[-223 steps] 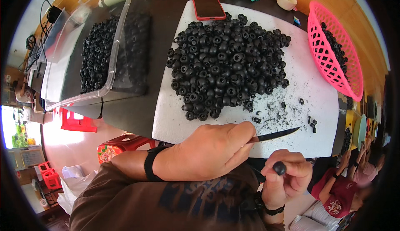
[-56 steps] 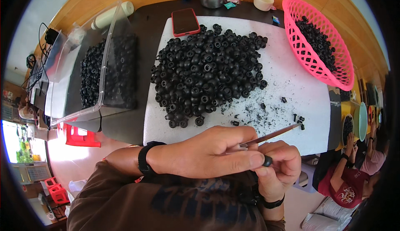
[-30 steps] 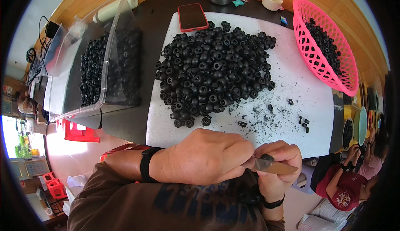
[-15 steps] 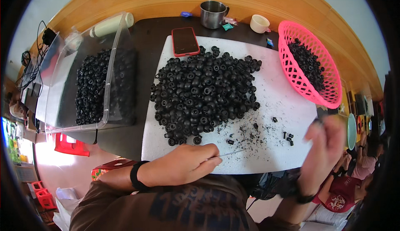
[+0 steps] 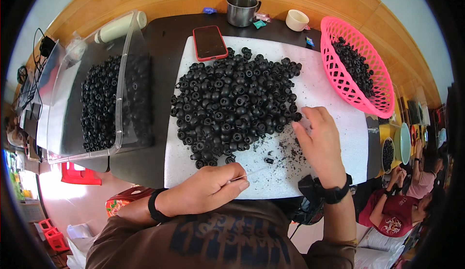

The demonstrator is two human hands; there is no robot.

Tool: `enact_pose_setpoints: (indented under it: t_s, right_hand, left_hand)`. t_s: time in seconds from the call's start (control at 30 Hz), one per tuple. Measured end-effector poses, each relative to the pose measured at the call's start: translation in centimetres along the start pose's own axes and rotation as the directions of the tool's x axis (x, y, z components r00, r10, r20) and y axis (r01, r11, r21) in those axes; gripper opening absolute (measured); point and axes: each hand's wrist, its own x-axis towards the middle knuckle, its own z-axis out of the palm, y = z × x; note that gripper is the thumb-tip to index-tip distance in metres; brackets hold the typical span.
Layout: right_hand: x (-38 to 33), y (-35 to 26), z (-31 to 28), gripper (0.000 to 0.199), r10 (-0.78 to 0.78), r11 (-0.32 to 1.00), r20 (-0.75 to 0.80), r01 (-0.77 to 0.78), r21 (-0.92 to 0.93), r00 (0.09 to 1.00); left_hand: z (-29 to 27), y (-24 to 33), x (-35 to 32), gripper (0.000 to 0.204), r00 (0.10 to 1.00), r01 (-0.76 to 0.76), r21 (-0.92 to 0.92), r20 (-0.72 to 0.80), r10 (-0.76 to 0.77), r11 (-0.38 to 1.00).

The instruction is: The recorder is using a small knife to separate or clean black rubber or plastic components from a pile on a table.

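Observation:
My left hand (image 5: 218, 184) is closed around a slim, pointed metal tool (image 5: 251, 173), its thin tip angled right over the white foam sheet (image 5: 177, 167). Just beyond lies a broad heap of small black rounded plastic parts (image 5: 232, 99), many showing a hole. My right hand (image 5: 322, 145) is open at the heap's right edge. Its thumb and fingers are apart, with the fingertips beside a black part (image 5: 297, 117). Black crumbs (image 5: 290, 152) are scattered on the foam by the right thumb, and a small loose black piece (image 5: 269, 161) lies between my hands.
At left stands a clear plastic bin (image 5: 118, 118) of black parts. A pink basket (image 5: 331, 58) with more sits far right. A phone (image 5: 209, 42), a steel mug (image 5: 242, 11) and a cream cup (image 5: 296, 20) line the back. People (image 5: 395, 211) work at the right.
My right hand has moved left and away from me, from the foam's right side to the heap's edge, and its fingers have spread. My left hand still holds the tool. The view has shifted slightly.

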Motion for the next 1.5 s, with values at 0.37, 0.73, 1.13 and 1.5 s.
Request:
enact_pose_setpoints:
  t_s: [0.37, 0.73, 1.13, 1.5]
  right_hand:
    - [-3.3, -3.0, -1.7, 0.028, 0.209, 0.644, 0.172, -0.268, 0.716, 0.963]
    - [-7.7, -5.4, -0.8, 0.036, 0.097, 0.051, 0.294, -0.3, 0.953, 0.951]
    - [-8.1, -4.8, -0.2, 0.039, 0.077, 0.039, 0.211, -0.214, 0.976, 0.974]
    - [-8.1, -5.1, 0.8, 0.025, 0.081, -0.108, 0.169, -0.16, 0.981, 0.982]
  left_hand:
    - [0.1, 0.1, 0.2, 0.015, 0.988, -0.118, -0.001, -0.096, 0.117, 0.993]
    - [1.7, 2.2, 2.3, 0.007, 0.934, -0.34, 0.151, -0.06, 0.352, 0.928]
    - [2.5, 1.4, 2.6, 0.016, 0.843, -0.456, 0.351, -0.124, 0.524, 0.818]
    - [2.2, 1.0, 2.4, 0.014, 0.815, -0.462, 0.402, -0.159, 0.557, 0.791]
